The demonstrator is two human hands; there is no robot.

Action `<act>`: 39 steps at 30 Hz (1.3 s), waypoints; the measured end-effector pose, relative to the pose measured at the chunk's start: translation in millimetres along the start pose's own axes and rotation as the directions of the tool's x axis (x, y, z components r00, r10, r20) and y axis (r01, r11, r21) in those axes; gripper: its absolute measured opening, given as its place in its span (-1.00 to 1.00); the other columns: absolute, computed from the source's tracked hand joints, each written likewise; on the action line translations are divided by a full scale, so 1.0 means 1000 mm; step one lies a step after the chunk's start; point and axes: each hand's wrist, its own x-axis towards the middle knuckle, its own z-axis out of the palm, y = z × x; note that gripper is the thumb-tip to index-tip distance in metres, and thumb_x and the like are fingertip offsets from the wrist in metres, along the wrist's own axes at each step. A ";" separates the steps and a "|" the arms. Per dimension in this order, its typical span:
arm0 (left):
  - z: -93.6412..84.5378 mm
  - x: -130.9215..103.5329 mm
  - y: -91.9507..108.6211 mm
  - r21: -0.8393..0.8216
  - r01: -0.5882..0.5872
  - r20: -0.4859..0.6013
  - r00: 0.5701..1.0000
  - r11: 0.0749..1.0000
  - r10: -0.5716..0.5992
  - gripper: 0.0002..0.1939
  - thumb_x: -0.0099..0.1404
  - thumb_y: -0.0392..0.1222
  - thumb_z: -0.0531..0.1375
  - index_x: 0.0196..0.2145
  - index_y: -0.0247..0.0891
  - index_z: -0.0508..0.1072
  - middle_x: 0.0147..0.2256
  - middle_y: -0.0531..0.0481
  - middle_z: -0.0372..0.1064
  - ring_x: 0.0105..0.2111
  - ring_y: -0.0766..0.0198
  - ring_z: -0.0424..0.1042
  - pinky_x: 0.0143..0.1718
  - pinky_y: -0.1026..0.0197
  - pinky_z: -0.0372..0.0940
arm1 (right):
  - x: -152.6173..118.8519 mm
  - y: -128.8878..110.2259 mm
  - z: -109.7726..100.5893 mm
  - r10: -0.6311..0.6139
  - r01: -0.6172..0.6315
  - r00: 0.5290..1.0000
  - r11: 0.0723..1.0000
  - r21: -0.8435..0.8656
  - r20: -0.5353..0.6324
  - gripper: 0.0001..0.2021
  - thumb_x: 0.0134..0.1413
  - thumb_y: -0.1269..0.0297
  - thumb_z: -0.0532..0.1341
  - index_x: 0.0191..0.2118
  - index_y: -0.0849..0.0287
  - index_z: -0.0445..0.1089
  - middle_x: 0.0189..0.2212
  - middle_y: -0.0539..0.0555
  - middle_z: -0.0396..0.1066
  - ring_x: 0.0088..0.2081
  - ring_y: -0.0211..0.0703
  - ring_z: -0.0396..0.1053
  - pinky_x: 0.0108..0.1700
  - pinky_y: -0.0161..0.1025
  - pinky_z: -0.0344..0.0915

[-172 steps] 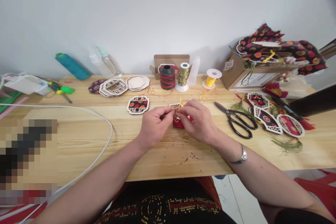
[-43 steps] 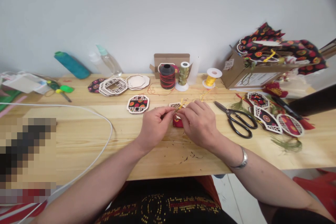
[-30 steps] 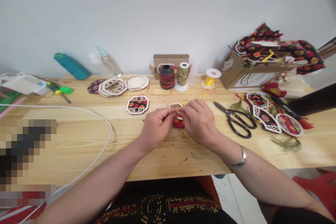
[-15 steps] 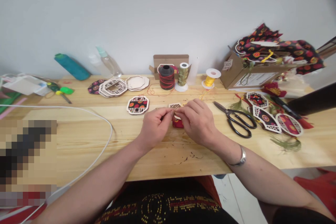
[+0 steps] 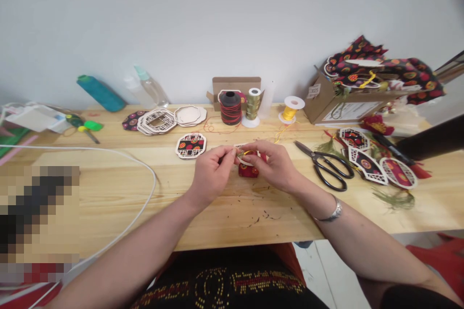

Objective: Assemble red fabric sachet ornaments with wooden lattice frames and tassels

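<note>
My left hand [image 5: 213, 171] has thumb and forefinger pinched together on a tuft of olive-gold thread [image 5: 240, 153]. My right hand [image 5: 275, 163] meets it fingertip to fingertip, its thumb and forefinger parted with a loop of yellow cord [image 5: 250, 153] showing in the gap; whether those fingers grip the cord or only touch it, I cannot tell. Just at six o'clock of my fingertips lies a red patterned fabric piece [image 5: 248, 170] on the wooden table [image 5: 217, 224], partly covered by my right hand. Black-handled scissors [image 5: 328, 164] rest at three o'clock, their tips towards my right hand, with lattice-framed ornaments [image 5: 368, 165] beyond them. A lattice-framed fabric plaque [image 5: 191, 146] sits at nine o'clock, the red-and-black cord spool [image 5: 231, 108] near twelve, and the yellow cord spool [image 5: 290, 112] between one and two
</note>
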 end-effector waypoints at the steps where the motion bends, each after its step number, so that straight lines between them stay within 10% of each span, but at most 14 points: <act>1: 0.000 0.000 0.000 0.003 0.000 -0.001 1.000 1.000 0.000 -0.80 0.25 -0.23 0.12 -0.48 -0.28 0.49 -0.51 0.03 0.50 -0.45 0.32 0.44 -0.35 0.31 0.34 | 0.000 -0.001 0.000 0.010 -0.010 1.000 1.000 0.014 0.001 -0.87 0.11 0.37 0.22 -0.22 0.17 0.50 -0.30 0.09 0.55 -0.27 -0.17 0.46 -0.20 -0.23 0.33; 26: -0.001 -0.001 -0.005 -0.135 0.097 -0.005 0.995 0.986 -0.099 -0.73 0.31 -0.06 0.11 -0.27 -0.23 0.55 -0.59 0.05 0.40 -0.61 0.35 0.27 -0.54 0.27 0.21 | -0.002 -0.007 -0.003 0.044 -0.040 0.997 0.997 -0.065 0.065 -0.88 0.12 0.36 0.16 -0.30 0.22 0.45 -0.42 0.06 0.48 -0.40 -0.24 0.35 -0.31 -0.28 0.25; 39: 0.000 -0.003 -0.002 -0.181 0.081 0.003 0.997 0.980 -0.081 -0.73 0.31 -0.04 0.11 -0.24 -0.24 0.54 -0.29 -0.08 0.55 -0.55 0.34 0.33 -0.48 0.24 0.26 | -0.002 -0.007 -0.002 0.011 -0.004 0.998 0.994 -0.108 0.061 -0.88 0.06 0.42 0.16 -0.36 0.20 0.45 -0.49 0.03 0.45 -0.45 -0.25 0.33 -0.34 -0.30 0.22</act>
